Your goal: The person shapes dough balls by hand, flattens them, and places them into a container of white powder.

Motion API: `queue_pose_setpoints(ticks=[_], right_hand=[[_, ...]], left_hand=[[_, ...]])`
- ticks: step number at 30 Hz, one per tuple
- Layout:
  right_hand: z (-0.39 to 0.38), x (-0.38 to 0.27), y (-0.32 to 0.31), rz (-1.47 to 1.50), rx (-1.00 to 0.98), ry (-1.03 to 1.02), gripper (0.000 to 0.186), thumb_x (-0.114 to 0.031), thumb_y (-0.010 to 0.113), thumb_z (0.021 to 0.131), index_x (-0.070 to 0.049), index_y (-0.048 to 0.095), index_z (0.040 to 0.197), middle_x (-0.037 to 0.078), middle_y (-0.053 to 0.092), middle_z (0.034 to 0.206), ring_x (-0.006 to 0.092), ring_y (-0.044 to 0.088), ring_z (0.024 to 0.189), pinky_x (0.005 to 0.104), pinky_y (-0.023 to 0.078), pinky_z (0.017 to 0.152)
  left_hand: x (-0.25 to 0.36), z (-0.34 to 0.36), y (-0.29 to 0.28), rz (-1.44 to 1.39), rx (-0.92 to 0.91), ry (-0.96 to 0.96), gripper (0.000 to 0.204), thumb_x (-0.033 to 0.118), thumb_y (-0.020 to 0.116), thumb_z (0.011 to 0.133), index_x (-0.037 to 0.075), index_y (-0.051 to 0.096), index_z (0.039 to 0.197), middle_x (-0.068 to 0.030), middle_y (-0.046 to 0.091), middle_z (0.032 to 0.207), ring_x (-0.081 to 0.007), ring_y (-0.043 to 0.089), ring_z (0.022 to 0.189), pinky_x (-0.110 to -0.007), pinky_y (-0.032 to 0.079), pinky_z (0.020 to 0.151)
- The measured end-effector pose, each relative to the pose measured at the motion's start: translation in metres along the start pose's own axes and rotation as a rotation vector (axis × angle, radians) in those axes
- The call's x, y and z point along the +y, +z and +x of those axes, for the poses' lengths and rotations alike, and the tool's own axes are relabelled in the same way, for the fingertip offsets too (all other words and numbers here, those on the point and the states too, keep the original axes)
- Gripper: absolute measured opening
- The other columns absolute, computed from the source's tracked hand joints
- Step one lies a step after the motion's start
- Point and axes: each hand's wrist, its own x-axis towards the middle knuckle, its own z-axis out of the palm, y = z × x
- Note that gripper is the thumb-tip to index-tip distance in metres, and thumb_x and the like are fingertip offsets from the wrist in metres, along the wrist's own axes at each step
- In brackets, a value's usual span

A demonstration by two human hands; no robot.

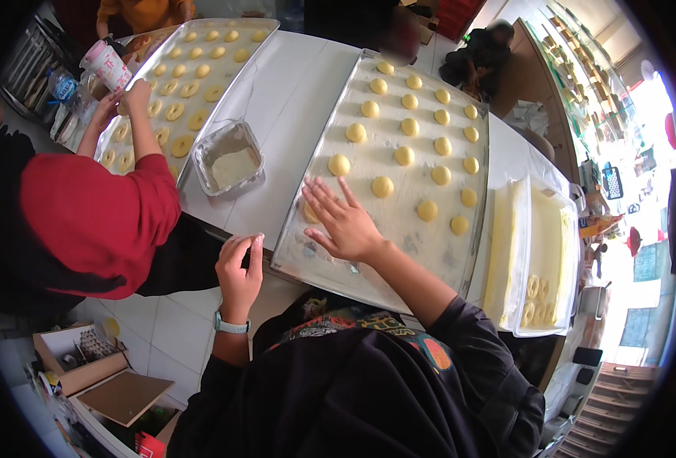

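Observation:
My right hand [343, 221] lies flat, fingers stretched, over the near left part of a large floured metal tray [399, 258]. Its fingertips cover part of a dough ball [310, 213]; whether they press it is hard to tell. Several rows of round yellow dough balls [404, 156] sit on the same tray. Just off the tray's near left corner hovers my left hand [239, 271], its fingers loosely bent, the thumb apart, with nothing visible in it. A pale watch [232, 326] is on that wrist.
A square tub of flour [235, 167] stands between my tray and a second tray [235, 76] of dough balls and rings. At left, a person in a red top [97, 221] handles dough there. Clear plastic bins [533, 252] at right hold dough rings. More people are farther back.

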Motion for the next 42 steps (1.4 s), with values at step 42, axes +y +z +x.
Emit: queue_pose_setpoints(ticks=[42], right_hand=[[0.002, 0.026, -0.019, 0.057, 0.096, 0.083, 0.023, -0.010, 0.057, 0.076, -0.021, 0.067, 0.094, 0.002, 0.052, 0.106, 0.0187, 0.045, 0.108, 0.0383, 0.032, 0.094]], left_hand=[[-0.002, 0.001, -0.005, -0.007, 0.020, -0.046, 0.013, 0.009, 0.059, 0.086, -0.003, 0.064, 0.087, -0.0125, 0.066, 0.084, -0.0248, 0.063, 0.076, -0.031, 0.048, 0.070]])
